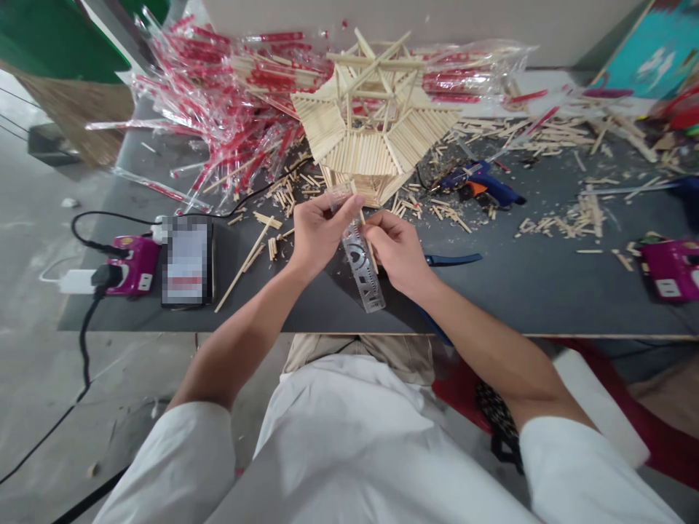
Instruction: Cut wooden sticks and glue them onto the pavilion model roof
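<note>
My left hand [321,231] grips a clear plastic ruler [361,271] with cut-out shapes, holding it slanted above the table's front part. Along the ruler's right edge lies a thin wooden stick [374,257], pinched in the fingers of my right hand [397,247]; its upper end passes near my left thumb. Just beyond both hands stands a model [365,151] built of many wooden sticks, with a flared, roof-like tier and an open frame on top. Blue-handled pliers or cutters [453,260] lie partly hidden beneath my right hand and forearm.
Clear wrappers with red print [218,94] pile up at the back left. A blue glue gun [483,183] lies right of the model among cut stick pieces [562,218]. A phone [187,262] and a purple power socket [131,266] sit left; another purple socket [669,269] sits right.
</note>
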`<state>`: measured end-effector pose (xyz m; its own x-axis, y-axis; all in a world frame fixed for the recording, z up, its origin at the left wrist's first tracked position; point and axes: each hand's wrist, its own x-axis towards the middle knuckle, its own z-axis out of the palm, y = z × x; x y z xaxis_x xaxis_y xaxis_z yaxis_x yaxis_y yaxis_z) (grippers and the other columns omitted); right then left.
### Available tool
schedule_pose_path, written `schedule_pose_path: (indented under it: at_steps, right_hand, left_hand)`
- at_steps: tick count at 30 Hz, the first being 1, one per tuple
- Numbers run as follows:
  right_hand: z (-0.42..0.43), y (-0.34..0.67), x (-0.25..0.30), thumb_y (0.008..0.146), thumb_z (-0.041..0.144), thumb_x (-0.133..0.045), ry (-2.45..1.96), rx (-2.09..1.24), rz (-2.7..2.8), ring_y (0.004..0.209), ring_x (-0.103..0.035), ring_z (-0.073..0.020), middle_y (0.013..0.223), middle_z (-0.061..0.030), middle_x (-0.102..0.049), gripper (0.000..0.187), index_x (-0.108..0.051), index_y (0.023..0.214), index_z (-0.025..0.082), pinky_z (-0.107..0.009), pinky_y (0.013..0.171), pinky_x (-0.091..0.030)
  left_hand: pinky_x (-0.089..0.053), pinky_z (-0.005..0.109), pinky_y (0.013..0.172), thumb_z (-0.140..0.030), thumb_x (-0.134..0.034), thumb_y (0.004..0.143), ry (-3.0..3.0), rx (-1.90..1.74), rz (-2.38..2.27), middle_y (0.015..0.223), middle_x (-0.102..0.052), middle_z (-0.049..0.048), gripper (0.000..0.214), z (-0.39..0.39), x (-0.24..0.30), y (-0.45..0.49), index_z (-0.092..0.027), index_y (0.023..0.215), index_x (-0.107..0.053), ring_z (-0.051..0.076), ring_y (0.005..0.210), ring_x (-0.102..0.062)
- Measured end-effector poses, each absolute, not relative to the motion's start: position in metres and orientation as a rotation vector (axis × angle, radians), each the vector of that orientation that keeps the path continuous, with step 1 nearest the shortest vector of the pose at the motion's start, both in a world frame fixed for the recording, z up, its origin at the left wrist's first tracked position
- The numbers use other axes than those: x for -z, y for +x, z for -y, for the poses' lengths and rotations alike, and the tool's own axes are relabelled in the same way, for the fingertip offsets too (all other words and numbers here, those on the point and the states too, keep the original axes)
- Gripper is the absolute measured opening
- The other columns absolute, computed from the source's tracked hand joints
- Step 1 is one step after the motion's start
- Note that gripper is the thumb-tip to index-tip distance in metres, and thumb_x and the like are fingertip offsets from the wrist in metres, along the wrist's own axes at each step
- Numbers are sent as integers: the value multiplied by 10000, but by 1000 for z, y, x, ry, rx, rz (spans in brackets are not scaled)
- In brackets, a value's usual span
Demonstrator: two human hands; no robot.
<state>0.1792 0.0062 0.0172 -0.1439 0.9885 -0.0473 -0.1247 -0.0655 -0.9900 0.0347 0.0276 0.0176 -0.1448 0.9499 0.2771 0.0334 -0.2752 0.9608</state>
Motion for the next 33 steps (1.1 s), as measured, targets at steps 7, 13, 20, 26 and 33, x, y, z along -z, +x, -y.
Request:
schedule_pose_path:
  at_steps: [7, 13, 20, 26, 33]
  right_hand:
    - [-5, 177, -17, 831, 289, -649, -1090, -1385, 1194, 580, -406, -118, 625, 34, -487, 166, -561, 700, 236, -243, 504, -318]
    - [-4, 176, -15, 860, 311, -652, -1085, -1363, 1188, 598, -422, -111, 662, 31, -502, 208, -552, 697, 229, -241, 514, -333]
    - [-3, 175, -14, 867, 311, -651, -1099, -1337, 1194, 609, -421, -115, 676, 32, -497, 205, -547, 710, 232, -249, 525, -334]
    - [-3, 175, -13, 868, 282, -618, -1053, -1235, 1255, 607, -393, -108, 658, 43, -470, 208, -522, 693, 224, -268, 572, -346]
    - [-3, 174, -13, 839, 237, -579, -1045, -1142, 1297, 629, -417, -110, 643, 44, -481, 170, -521, 680, 221, -275, 593, -352]
  left_hand:
    - [-314, 223, 453, -604, -807, 820, 1342, -1535, -1198, 539, -525, -30, 452, -28, -15, 35, -189, 672, -712, 67, 485, -417]
    - [-347, 224, 485, -571, -808, 834, 1346, -1540, -1196, 575, -551, -26, 420, -27, -18, 36, -180, 705, -725, 67, 514, -438]
    - [-330, 237, 476, -573, -796, 846, 1374, -1533, -1204, 554, -530, -30, 440, -25, -19, 36, -178, 674, -705, 68, 495, -429]
    - [-317, 226, 473, -567, -786, 858, 1415, -1527, -1235, 551, -529, -28, 436, -25, -19, 36, -173, 686, -714, 72, 506, -420]
    - [-329, 223, 485, -560, -773, 874, 1435, -1531, -1239, 567, -538, -28, 427, -24, -19, 36, -167, 714, -723, 70, 509, -428]
